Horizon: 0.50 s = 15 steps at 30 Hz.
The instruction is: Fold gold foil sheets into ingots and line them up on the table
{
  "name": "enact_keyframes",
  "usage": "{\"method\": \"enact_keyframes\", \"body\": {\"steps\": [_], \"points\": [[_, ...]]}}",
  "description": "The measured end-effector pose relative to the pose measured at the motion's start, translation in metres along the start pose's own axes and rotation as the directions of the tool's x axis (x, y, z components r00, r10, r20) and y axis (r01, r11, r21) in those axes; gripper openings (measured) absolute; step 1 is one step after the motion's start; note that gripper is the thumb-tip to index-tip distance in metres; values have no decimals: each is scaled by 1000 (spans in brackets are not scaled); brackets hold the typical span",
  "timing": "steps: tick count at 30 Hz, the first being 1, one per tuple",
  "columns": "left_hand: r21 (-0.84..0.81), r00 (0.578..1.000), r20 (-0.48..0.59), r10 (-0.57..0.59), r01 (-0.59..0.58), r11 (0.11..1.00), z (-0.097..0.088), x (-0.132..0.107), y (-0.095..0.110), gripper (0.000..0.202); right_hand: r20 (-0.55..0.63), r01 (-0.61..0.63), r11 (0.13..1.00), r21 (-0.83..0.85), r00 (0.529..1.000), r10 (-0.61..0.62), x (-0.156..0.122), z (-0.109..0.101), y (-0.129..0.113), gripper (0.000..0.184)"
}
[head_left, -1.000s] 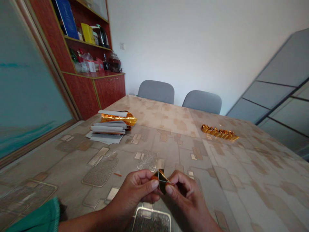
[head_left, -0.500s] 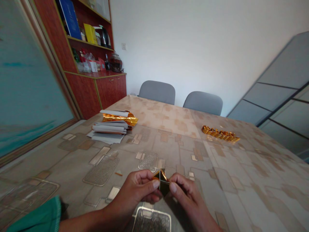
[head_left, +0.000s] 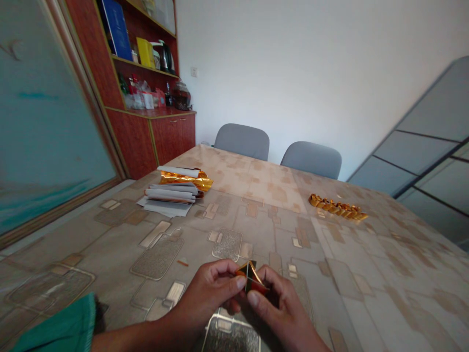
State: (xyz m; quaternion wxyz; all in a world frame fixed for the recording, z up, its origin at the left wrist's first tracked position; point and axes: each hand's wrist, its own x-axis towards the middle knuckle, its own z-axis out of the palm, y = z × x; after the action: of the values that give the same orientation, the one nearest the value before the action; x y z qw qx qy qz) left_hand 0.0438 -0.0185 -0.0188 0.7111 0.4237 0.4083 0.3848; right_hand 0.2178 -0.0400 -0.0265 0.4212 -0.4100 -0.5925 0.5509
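Thumb and fingers of a person's bare left hand (head_left: 216, 286) and bare right hand (head_left: 278, 298) pinch the 2 sides of a small, angular piece of folded, shiny gold paper (head_left: 250, 276) at the near middle of a beige-and-brown patterned table (head_left: 256, 178). Both grips are narrow, only the paper between. Clean folding likely calls for light, even thumb pressure along each crease, neither side crumpled.

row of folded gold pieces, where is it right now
In the head view, the row of folded gold pieces lies on the right side of the table, in front of the right-hand gray chair and beyond the right hand.
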Motion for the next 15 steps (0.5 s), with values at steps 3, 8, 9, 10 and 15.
{"method": "enact_keyframes", "body": {"steps": [3, 8, 9, 10, 15], "points": [[23, 1000, 10, 22, -22, 999, -1, 0, -1, 43, 14, 23, 998, -54, 1000, -23, 1, 3, -3, 38], [66, 997, 52, 51, -55, 996, -3, 1, -1, 43, 45, 59, 997, 56, 997, -62, 1, 5, -6, 34], [71, 996, 58, 60, -65, 995, -3, 1, 0, 44, 59, 48, 998, 46, 997, -51, 1, 4, -8, 34], [77, 996, 61, 67, -71, 995, -3, 1, 0, 44, 71, 39, 999, 16, 997, -40, 1, 2, -9, 35], [85, 998, 52, 32, -36, 996, 0, 0, -1, 45, -48, 29, 988, -151, 998, -37, -1, -3, -7, 45]]}}
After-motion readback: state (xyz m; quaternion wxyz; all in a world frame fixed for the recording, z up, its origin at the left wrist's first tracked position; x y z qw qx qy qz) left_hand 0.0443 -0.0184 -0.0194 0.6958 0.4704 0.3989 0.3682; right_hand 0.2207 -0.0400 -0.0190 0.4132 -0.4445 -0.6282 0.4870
